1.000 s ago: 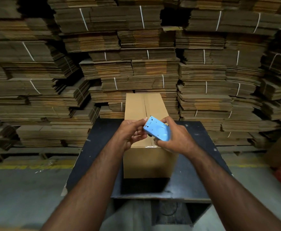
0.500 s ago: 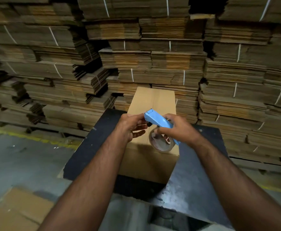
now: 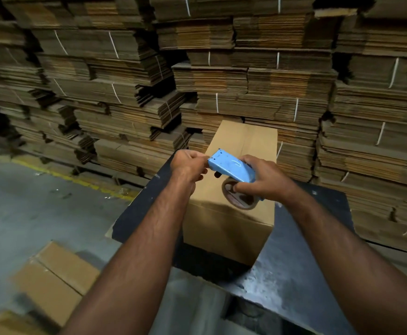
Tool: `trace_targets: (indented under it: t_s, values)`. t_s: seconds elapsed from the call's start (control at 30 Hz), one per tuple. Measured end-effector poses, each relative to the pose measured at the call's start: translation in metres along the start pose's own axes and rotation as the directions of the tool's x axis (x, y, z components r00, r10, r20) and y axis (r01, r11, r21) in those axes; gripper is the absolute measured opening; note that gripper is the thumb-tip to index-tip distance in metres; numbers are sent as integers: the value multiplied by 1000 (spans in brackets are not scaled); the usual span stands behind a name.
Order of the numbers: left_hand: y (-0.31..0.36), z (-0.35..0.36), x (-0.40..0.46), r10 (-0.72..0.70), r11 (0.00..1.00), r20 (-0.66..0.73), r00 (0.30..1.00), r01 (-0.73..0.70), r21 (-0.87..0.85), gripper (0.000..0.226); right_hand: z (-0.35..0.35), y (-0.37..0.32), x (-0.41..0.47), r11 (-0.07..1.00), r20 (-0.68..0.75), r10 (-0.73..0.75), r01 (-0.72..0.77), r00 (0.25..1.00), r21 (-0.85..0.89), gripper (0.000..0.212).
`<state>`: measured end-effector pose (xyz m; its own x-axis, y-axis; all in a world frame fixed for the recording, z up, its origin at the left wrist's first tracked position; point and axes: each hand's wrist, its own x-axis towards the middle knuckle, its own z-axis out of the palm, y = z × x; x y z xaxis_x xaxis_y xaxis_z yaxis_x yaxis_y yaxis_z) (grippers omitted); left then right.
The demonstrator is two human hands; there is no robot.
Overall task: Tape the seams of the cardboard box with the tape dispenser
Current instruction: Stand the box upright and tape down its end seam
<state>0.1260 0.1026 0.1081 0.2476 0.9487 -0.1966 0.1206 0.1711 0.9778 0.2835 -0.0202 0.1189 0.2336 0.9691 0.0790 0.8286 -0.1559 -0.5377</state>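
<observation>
A closed brown cardboard box (image 3: 231,228) stands on a dark table (image 3: 301,257), its top seam running away from me. Above the box's near end I hold a light blue tape dispenser (image 3: 231,169) with a brown tape roll (image 3: 241,198) under it. My right hand (image 3: 265,180) grips the dispenser's body, with the fingers curled round the roll. My left hand (image 3: 189,164) pinches at the dispenser's front end by the cutter. The tape end itself is too small to make out.
Tall stacks of flattened, strapped cardboard (image 3: 221,76) fill the whole background behind the table. A taped cardboard box (image 3: 55,279) lies on the grey concrete floor at the lower left. A yellow line (image 3: 76,181) runs across the floor.
The view has swung left and down, showing the floor box. Both hands and the dispenser stay over the box's near end; the dispenser has tilted so the roll shows below it.
</observation>
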Motion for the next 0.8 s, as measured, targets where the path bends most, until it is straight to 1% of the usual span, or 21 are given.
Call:
trace_targets:
  t_s: [0.07,0.13,0.23,0.33,0.43,0.53,0.63,0.73,0.8]
  values:
    - [-4,-5,4,14,999,-56,998,-16,-33,12,-8,0,2,992,21,-39,41,999,-117,78]
    - [-11,-15,7,6,999,-96,995,-10,-38,13,-14,1,3,977,68,-68,80,995,-195,81]
    - [-26,-28,7,-17,999,-119,993,21,36,12,-8,-1,5,963,123,-71,100,990,-250,79]
    - [-43,-37,5,-40,998,-142,989,47,47,12,5,-5,6,949,165,-69,116,984,-294,84]
    - [-61,-56,9,-76,995,-194,978,87,51,16,15,-5,3,941,243,-50,127,969,-315,81]
    - [-76,-71,14,-117,987,-159,980,133,91,17,20,-3,0,918,299,-26,141,954,-371,78]
    - [-83,-73,16,-141,978,-130,982,158,133,17,23,-7,3,899,334,9,138,943,-416,86]
    - [-92,-75,19,-173,975,-123,977,187,119,17,25,-14,10,883,389,9,175,921,-435,79]
    - [-99,-76,20,-181,976,-114,977,193,102,16,27,-18,15,874,405,26,176,914,-454,79]
